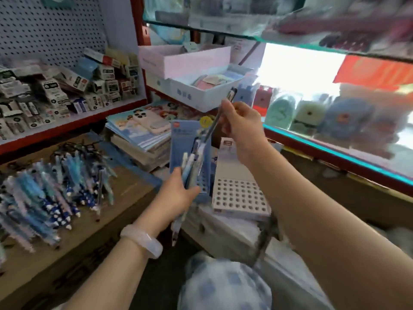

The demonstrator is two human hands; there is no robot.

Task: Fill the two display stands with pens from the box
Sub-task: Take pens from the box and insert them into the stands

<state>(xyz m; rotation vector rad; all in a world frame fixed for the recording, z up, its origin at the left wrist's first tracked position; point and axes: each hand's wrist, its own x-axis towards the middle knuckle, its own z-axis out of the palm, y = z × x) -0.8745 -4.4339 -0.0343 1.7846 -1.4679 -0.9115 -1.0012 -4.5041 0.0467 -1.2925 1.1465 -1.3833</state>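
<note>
We find the right hand (240, 124) raised above the work, thumb and fingers pinching the upper end of a single pen (211, 128), which slants down with its tip just over the back rows of the blue display stand (202, 153). The left hand (178, 193) is curled round a small bundle of pens (186, 173), held against the front left of that stand; whether it also steadies the stand itself we cannot tell. Some pens already stand upright in the blue stand; most of its holes appear open. The white display stand (240, 195) sits just beside it on the right, its grid of holes showing nothing in it. The supply of loose pens (51, 195) lies heaped in the cardboard box (73, 249) at left, well apart from the stands. In our judgement the step in hand is seating this one pen, and the filling is at an early stage. To do it well, we would bring the pen nearer upright before lowering, sight the tip onto one free hole next to those filled, and keep the stand braced so it does not tip. The bundle risks slipping, since one pen already hangs low below the left hand.
</note>
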